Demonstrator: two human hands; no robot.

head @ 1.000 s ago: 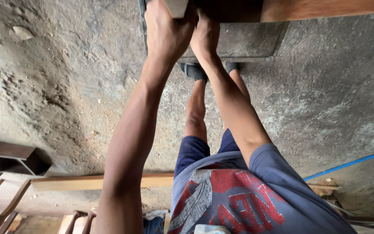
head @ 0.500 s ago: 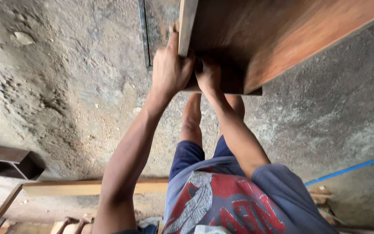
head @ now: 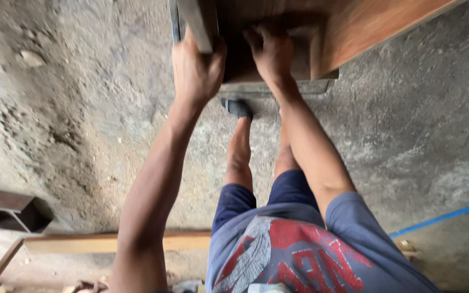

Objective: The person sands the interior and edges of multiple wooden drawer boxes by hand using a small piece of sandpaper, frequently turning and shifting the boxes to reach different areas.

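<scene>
Rough grey concrete floor (head: 82,108), dusty, seen from above your own head. Far left, a dark brown open wooden box (head: 6,209) sits on the floor, with pale frame pieces at the bottom-left corner. A light wooden plank (head: 115,242) lies flat across the floor behind your legs. Your left hand (head: 196,70) is up at the top of view, fingers (head: 188,49) curled and pressed together around the pale edge strip of the big brown wooden panel (head: 365,27); thumb wraps the other side. Panel runs off the top edge, tilted, its reddish-brown face to the right; it hangs above your feet, clear of the floor as far as I can tell. Your right hand (head: 271,54) is just beside the left, fingers spread and pressed flat against the dark underside of the panel. Below it, one dark shoe (head: 238,108) on the floor. Right side, a blue line (head: 441,218) crosses the concrete diagonally.
</scene>
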